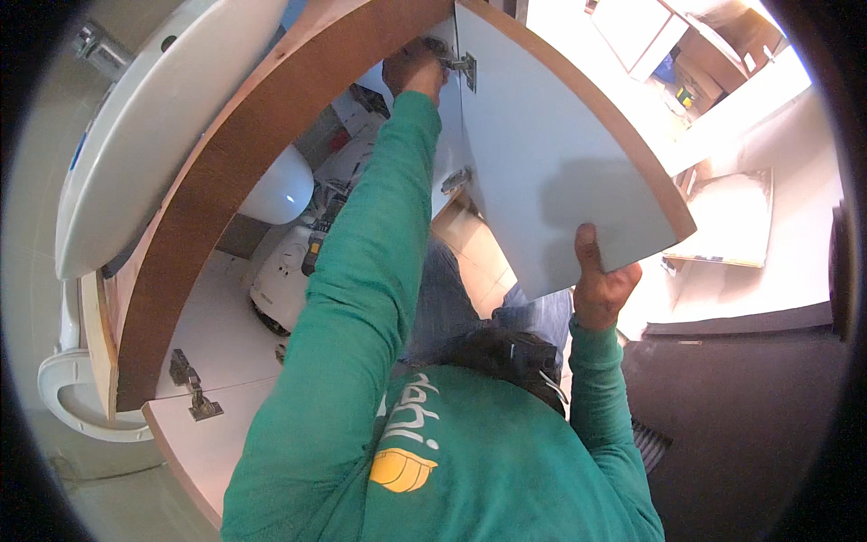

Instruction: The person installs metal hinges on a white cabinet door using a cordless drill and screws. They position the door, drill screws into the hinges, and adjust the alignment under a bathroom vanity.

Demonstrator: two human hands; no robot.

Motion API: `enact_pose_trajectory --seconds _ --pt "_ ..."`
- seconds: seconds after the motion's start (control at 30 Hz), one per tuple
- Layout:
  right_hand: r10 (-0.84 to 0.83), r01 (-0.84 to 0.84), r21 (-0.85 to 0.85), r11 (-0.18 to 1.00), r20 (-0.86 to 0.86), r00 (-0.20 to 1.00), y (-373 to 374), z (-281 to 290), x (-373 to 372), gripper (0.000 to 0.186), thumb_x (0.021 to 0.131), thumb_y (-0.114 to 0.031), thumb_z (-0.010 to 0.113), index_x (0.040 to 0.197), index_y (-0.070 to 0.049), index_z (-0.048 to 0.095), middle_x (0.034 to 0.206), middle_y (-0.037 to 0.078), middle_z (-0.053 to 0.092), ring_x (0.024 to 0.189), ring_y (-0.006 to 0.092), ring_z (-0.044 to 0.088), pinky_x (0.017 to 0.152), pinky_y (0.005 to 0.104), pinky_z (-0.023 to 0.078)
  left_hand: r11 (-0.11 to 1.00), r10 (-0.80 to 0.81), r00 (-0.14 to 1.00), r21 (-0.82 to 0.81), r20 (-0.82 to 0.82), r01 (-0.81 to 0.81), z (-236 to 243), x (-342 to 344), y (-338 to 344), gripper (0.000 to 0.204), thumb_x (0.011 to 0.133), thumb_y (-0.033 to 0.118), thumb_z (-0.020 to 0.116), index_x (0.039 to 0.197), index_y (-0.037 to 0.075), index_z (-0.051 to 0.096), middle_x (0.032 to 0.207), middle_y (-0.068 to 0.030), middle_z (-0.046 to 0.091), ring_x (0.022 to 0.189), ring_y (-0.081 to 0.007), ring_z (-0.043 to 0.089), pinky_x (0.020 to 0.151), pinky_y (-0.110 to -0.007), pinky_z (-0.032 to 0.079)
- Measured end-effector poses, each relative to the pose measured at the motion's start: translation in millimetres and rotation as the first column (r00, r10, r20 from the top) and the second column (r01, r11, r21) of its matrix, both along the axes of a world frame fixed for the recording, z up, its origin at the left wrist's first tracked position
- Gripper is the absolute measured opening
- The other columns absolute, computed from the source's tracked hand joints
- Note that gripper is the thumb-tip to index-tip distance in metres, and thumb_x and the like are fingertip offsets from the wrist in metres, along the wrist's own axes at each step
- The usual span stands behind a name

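Observation:
A cabinet door (pixel 542 154) with a pale inner face and brown edge stands swung out from a brown cabinet frame (pixel 203 194). My right hand (pixel 605 287) grips its lower corner, thumb on the pale face and fingers behind. Deep at the door's far end, my left hand (pixel 415 70) is closed beside the upper metal hinge (pixel 468 70); its fingertips and whatever they hold are hidden. Further down the same door edge sits another hinge (pixel 456 181). My left forearm crosses in front of the cabinet opening.
A white washbasin (pixel 167 126) with a chrome tap (pixel 104 52) tops the cabinet. Inside lies a white rounded object (pixel 282 275) among clutter. A second door (pixel 212 452) hangs open at lower left with its hinge (pixel 194 388). At right are a dark panel (pixel 750 434) and a dusty board (pixel 736 217).

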State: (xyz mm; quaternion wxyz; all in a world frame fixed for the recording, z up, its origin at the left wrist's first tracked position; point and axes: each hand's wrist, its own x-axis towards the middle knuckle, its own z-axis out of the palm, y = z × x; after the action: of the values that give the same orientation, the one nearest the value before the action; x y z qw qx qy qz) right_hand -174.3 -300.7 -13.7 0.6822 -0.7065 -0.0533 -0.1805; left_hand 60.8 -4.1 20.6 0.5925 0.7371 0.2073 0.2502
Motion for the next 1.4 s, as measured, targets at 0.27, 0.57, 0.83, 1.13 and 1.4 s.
enact_pose_trajectory --seconds 0.27,0.57,0.83,1.13,1.4 --pt "-0.069 0.098 -0.110 0.989 0.247 0.967 -18 -11 21 0.023 0.090 -0.006 0.077 0.111 0.002 0.070 0.106 0.009 0.069 0.094 0.0188 0.064 0.081 0.0319 0.054 0.962 0.024 0.978 -0.271 0.207 0.033 -6 6 -19 0.038 0.103 0.031 0.046 0.088 0.006 0.070 0.075 -0.0114 0.071 0.058 -0.0198 0.065 0.052 -0.036 0.051" --pt "0.050 -0.055 0.056 0.997 0.083 0.995 -84 -36 64 0.030 0.095 -0.018 0.072 0.113 0.005 0.066 0.107 0.010 0.068 0.100 0.0182 0.061 0.092 0.0350 0.046 0.974 -0.218 0.970 -0.040 0.105 0.223 -10 0 19 0.048 0.106 0.043 0.046 0.119 -0.002 0.054 0.095 -0.0158 0.071 0.063 -0.0213 0.069 0.048 -0.034 0.056" --pt "-0.123 0.114 0.053 0.992 0.234 0.964 -112 -54 68 0.051 0.101 -0.034 0.061 0.128 0.010 0.057 0.118 0.018 0.064 0.109 0.0249 0.060 0.099 0.0388 0.047 0.955 0.007 0.962 -0.286 0.274 0.074 -20 -60 -70 0.051 0.104 0.044 0.058 0.129 0.000 0.053 0.113 -0.0130 0.066 0.096 -0.0224 0.065 0.069 -0.038 0.057" --pt "-0.272 0.624 -0.061 0.779 0.864 0.424 -192 29 -25 0.070 0.099 -0.051 0.059 0.135 0.009 0.052 0.135 0.023 0.057 0.121 0.0320 0.058 0.108 0.0476 0.047 0.992 0.103 0.968 0.050 0.230 -0.117 -121 -73 -79 0.037 0.101 0.036 0.063 0.114 0.001 0.061 0.103 -0.0133 0.062 0.095 -0.0251 0.060 0.083 -0.041 0.051" --pt "-0.260 0.680 -0.072 0.729 0.891 0.372 -180 48 -62 0.076 0.094 -0.052 0.064 0.139 0.007 0.049 0.139 0.023 0.055 0.126 0.0338 0.055 0.111 0.0500 0.043 0.789 0.050 0.977 -0.592 -0.206 -0.165 -246 -107 -26 0.048 0.103 0.052 0.053 0.111 0.006 0.062 0.103 -0.0079 0.060 0.090 -0.0236 0.059 0.071 -0.044 0.053"
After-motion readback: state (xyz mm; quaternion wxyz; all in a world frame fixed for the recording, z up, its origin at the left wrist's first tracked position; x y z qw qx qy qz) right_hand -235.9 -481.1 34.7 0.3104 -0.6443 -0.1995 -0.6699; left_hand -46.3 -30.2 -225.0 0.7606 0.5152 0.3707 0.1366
